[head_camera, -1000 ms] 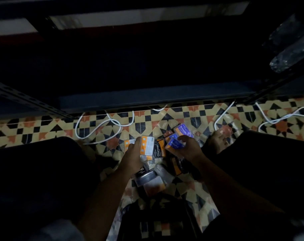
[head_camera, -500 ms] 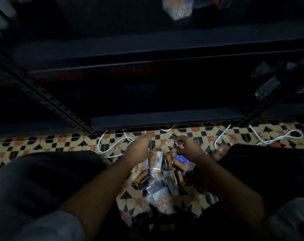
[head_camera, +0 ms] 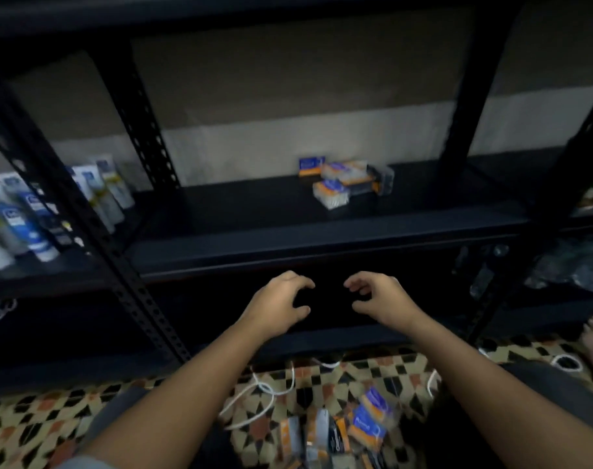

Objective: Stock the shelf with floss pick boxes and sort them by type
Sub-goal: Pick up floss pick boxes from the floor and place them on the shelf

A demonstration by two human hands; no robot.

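Both forearms reach forward, side by side, in front of the dark shelf [head_camera: 288, 245]. My left hand [head_camera: 275, 302] and right hand [head_camera: 379, 299] face each other, palms inward, fingers loosely curled like claws, thumbs below. Both hold nothing and touch nothing; a gap lies between them.

Boxes [head_camera: 342, 181] sit in a small cluster on the shelf board, right of centre, near the back wall. One blue-and-orange box stands upright at the back; the others lie flat, long axes running roughly left to right. Print too blurred to read.

More boxes [head_camera: 335, 431] lie in a loose pile on the tiled floor [head_camera: 51, 421] below my arms, tilted at mixed angles. Labels unreadable.

Tubes [head_camera: 27, 214] stand in rows in the left bay, leaning; writing not legible. A white cord [head_camera: 254, 397] lies on the floor beside the pile.
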